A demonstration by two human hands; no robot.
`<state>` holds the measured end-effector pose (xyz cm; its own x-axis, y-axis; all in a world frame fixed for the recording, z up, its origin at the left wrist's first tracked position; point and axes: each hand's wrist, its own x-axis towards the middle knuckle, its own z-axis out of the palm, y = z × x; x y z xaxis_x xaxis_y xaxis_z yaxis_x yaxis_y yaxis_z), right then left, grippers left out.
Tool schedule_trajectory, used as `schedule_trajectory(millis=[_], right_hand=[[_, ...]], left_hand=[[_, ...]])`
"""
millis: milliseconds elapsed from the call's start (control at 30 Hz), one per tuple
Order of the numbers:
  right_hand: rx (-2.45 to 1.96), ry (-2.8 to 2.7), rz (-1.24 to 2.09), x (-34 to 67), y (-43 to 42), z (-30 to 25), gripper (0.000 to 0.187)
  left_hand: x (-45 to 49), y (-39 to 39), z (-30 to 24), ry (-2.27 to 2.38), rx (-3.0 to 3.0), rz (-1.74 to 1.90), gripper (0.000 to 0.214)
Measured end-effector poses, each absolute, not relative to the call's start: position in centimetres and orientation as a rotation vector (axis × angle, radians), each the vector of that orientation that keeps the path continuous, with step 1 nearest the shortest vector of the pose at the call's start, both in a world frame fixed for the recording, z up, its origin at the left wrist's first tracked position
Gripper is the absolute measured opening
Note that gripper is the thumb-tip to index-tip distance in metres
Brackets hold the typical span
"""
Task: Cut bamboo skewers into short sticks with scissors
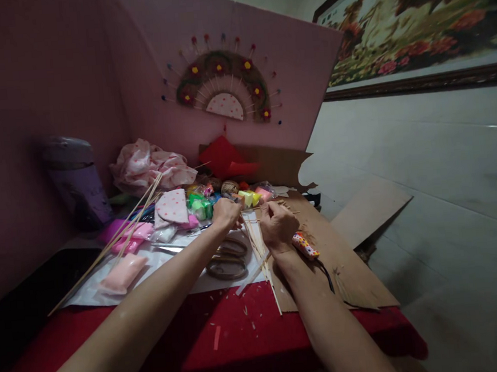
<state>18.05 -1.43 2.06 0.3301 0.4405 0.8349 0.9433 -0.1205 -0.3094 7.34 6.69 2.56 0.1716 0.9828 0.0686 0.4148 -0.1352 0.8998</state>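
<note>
My left hand (228, 213) reaches over the white paper with its fingers pinched together. What lies between them is too small to make out. To its right, my right hand (278, 225) is curled into a fist-like grip above the cardboard edge, and its contents are hidden. Large scissors (227, 268) lie under my left forearm, handles towards me. Thin wooden sticks (259, 245) run between the two hands. Beside my right wrist rests an object with a colourful patterned cover (305, 244) and a black cord. Packets of coloured clay (201, 206) sit just beyond my left hand.
A cardboard sheet (346, 281) covers the right of the red cloth (226, 337). Longer sticks (119, 236) lie at left near a peach clay packet (123, 273). Behind stand a purple bottle (78, 185), crumpled pink fabric (150, 166) and a pink board (290, 62) bearing a fan-shaped decoration (223, 85).
</note>
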Motion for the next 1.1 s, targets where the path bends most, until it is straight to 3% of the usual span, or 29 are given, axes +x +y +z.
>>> schedule_trajectory(millis=[667, 900, 1100], right_hand=[[-1.722, -1.317, -0.648, 17.2, -1.7, 1.4, 0.040], [-1.718, -1.375, -0.604, 16.8, -2.0, 1.5, 0.037], [-1.709, -1.390, -0.588, 16.6, -2.1, 1.6, 0.038]], left_hand=[[-1.0, 6.5, 5.5, 1.784, 1.663, 1.302, 0.028], [-7.2, 6.2, 7.2, 2.323, 2.049, 0.693, 0.029], [-9.6, 5.7, 6.5, 2.478, 2.123, 0.479, 0.035]])
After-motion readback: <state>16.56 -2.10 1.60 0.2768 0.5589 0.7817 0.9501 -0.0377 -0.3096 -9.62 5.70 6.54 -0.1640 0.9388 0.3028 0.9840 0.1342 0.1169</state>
